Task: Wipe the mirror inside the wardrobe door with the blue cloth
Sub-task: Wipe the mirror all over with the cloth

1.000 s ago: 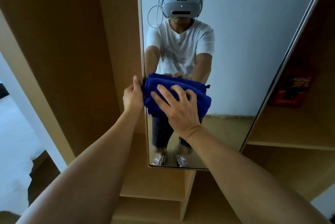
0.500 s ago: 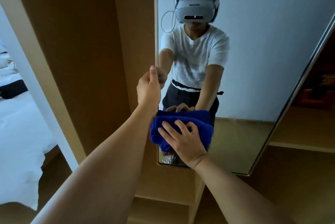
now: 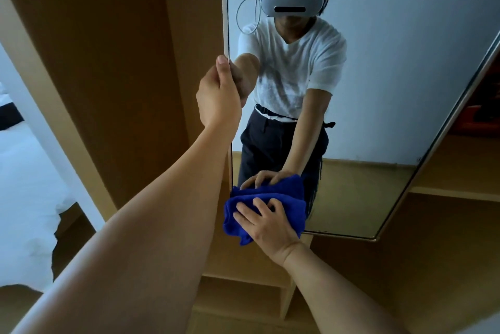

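Step in hand: wiping, lower left corner. Tall frameless mirror on tan wooden wardrobe door. Left hand grips mirror's edge. Right hand, fingers spread, presses bunched blue cloth against glass. Next, likely: sweep rightward along bottom.

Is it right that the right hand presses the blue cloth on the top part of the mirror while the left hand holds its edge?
Not quite. In the head view the right hand presses the blue cloth on the mirror's bottom corner, not the top. The left hand does hold its edge.

Left grip curled, raised — right grip spread, lower.
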Motion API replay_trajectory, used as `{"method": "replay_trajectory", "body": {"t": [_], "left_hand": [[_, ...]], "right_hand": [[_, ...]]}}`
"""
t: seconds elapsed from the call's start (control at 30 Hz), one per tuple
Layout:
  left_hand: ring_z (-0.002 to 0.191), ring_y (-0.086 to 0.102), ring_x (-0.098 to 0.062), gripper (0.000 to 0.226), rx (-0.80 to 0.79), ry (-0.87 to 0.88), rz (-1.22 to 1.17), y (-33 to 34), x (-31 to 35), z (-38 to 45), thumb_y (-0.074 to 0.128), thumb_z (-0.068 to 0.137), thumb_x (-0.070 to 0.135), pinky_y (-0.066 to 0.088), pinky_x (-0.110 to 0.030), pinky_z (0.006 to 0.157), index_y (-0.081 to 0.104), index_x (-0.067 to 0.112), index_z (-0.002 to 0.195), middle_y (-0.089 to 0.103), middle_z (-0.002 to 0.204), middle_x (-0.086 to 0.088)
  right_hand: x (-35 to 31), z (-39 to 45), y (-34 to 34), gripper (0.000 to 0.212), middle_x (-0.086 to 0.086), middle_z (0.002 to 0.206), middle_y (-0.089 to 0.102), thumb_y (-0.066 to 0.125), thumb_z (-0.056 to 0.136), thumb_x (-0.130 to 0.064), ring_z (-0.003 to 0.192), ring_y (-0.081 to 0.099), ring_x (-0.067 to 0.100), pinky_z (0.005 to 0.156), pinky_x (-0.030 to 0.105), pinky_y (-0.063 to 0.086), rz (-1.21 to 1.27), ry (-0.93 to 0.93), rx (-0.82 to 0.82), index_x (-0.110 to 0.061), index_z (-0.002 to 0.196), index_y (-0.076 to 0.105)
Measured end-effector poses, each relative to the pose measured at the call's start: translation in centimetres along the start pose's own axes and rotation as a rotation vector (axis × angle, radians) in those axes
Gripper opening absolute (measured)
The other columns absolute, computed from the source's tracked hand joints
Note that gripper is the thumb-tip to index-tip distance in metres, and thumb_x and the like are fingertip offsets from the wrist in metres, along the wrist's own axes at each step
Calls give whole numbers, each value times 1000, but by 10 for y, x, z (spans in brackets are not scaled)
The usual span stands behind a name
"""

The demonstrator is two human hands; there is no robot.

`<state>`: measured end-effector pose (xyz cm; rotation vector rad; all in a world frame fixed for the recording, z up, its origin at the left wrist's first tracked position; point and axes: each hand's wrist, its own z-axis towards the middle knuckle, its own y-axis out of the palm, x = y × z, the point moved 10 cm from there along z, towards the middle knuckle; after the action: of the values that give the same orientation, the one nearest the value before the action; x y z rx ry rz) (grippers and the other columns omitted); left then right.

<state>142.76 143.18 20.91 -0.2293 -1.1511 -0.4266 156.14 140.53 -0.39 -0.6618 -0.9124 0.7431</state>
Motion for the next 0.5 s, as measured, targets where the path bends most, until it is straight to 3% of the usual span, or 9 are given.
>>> {"method": "replay_trajectory", "body": {"t": [0.13, 0.3, 0.4, 0.5], "left_hand": [[78, 59, -2, 39, -10, 12, 5, 1, 0, -1, 29, 95, 54, 45, -26, 69, 54, 36, 70, 62, 77, 14], [79, 63, -7, 43, -27, -4, -28, 0, 0, -1, 30, 95, 54, 54, -39, 80, 55, 32, 68, 64, 77, 11], [82, 66, -15, 42, -46, 0, -21, 0, 2, 0, 29, 95, 56, 55, -44, 80, 52, 31, 68, 65, 79, 6], [82, 64, -14, 42, -49, 11, 3, 1, 4, 0, 28, 95, 55, 54, -39, 77, 50, 32, 67, 62, 77, 8]], "right_hand": [[-16, -14, 27, 54, -5, 124, 59, 78, 64, -25, 101, 57, 21, 78, 38, 49, 25, 14, -104, -27, 116, 64], [-18, -29, 42, 53, -4, 119, 61, 80, 61, -24, 97, 59, 21, 74, 38, 50, 56, 23, -148, -26, 112, 66], [-14, -36, 45, 50, -3, 116, 62, 80, 63, -26, 98, 59, 22, 76, 40, 51, 26, -24, -176, -26, 112, 66], [-7, -42, 41, 45, -4, 114, 62, 78, 66, -31, 98, 58, 21, 79, 38, 50, -22, -96, -191, -26, 110, 66]]}}
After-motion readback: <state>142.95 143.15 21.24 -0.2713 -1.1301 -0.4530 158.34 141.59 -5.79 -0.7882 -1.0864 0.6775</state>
